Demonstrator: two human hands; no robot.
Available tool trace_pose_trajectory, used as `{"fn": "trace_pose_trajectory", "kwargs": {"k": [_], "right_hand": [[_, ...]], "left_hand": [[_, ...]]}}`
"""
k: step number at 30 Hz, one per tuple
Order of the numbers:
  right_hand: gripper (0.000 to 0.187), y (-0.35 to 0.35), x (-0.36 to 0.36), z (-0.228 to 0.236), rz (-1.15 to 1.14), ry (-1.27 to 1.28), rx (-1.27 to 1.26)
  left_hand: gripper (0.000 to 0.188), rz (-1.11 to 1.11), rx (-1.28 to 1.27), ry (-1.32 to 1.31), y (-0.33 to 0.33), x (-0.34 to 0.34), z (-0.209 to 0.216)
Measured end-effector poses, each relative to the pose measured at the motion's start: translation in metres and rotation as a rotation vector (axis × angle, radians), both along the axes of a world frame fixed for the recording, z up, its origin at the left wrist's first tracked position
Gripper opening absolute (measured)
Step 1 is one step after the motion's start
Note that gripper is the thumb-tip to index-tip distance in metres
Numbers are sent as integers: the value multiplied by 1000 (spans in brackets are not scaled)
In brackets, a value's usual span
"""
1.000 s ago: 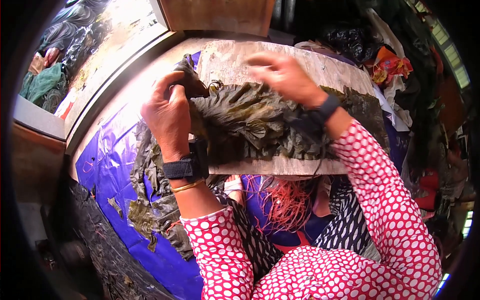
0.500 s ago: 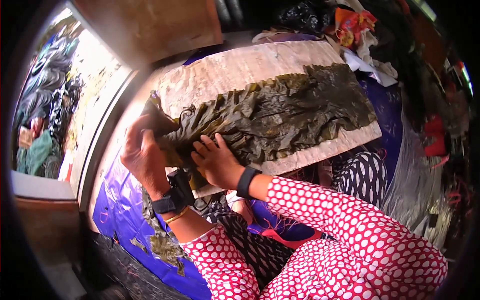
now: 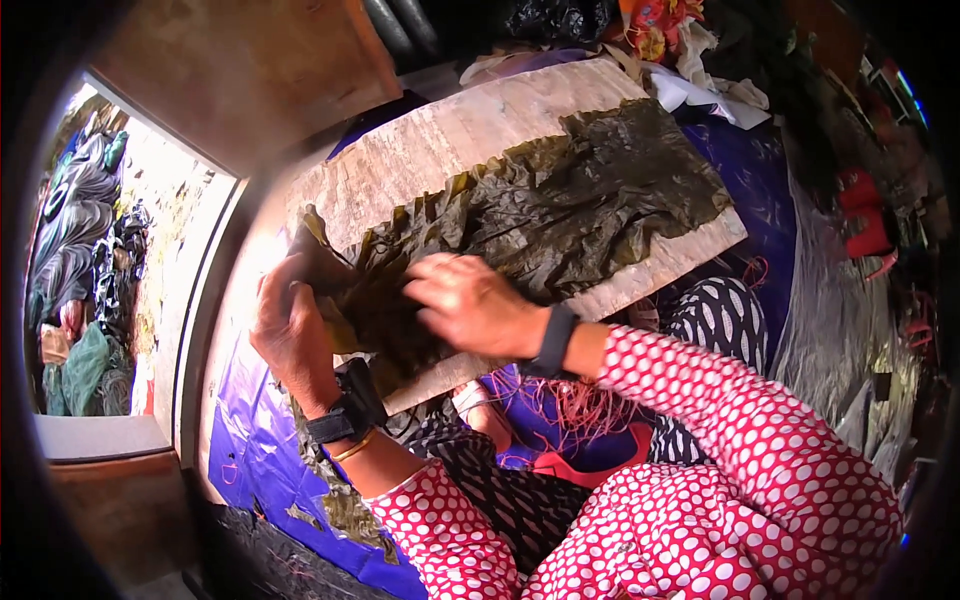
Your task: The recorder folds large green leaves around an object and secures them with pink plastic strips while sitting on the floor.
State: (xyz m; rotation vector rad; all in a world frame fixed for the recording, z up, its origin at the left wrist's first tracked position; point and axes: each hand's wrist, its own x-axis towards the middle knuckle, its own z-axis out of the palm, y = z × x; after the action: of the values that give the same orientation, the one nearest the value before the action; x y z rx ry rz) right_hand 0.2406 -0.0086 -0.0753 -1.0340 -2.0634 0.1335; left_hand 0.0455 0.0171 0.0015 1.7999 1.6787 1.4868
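A wide, dark olive sheet of wet, wrinkled seaweed [image 3: 560,200] lies across a pale wooden board [image 3: 480,120] in front of me. At the board's left end, my left hand [image 3: 292,325] has its fingers closed on the seaweed's edge, where a fold stands up by the fingertips. My right hand [image 3: 475,305] is over the left part of the sheet, palm down. Its fingers point left, slightly apart and blurred, with nothing seen in them. Whether they touch the seaweed is hard to tell. Both wrists wear black straps.
Blue plastic sheeting [image 3: 745,170] lies under the board. Seaweed scraps [image 3: 350,510] are at lower left. Pinkish strings [image 3: 575,405] lie near my knees. A brown wooden panel [image 3: 250,80] stands at the far left, beside an opening onto netting. Bags and clear plastic [image 3: 830,330] sit to the right.
My right hand has lifted from its flat, spread rest near the board's front edge and turned to point left over the seaweed. My left hand keeps its hold. The view has shifted slightly.
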Motion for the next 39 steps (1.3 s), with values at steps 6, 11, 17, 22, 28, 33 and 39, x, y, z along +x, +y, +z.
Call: {"fn": "trace_pose_trajectory", "kwargs": {"k": [6, 11, 17, 22, 28, 33, 39], "right_hand": [[14, 4, 110, 17, 29, 55, -139], [15, 1, 164, 33, -115, 170, -246], [15, -13, 198, 47, -150, 96, -209], [14, -18, 204, 49, -156, 77, -224], [15, -25, 202, 40, -86, 33, -252], [16, -29, 194, 39, -92, -59, -303], [17, -27, 186, 28, -50, -136, -324]], "left_hand": [[24, 85, 67, 104, -1, 10, 0], [19, 204, 7, 186, -6, 12, 6], [40, 360, 107, 481, -4, 9, -4], [45, 206, -18, 664, 7, 71, -35], [27, 56, -128, 720, 1, 131, -70], [24, 18, -130, 718, -6, 134, -66], [32, -90, -94, 692, -12, 135, -69]]}}
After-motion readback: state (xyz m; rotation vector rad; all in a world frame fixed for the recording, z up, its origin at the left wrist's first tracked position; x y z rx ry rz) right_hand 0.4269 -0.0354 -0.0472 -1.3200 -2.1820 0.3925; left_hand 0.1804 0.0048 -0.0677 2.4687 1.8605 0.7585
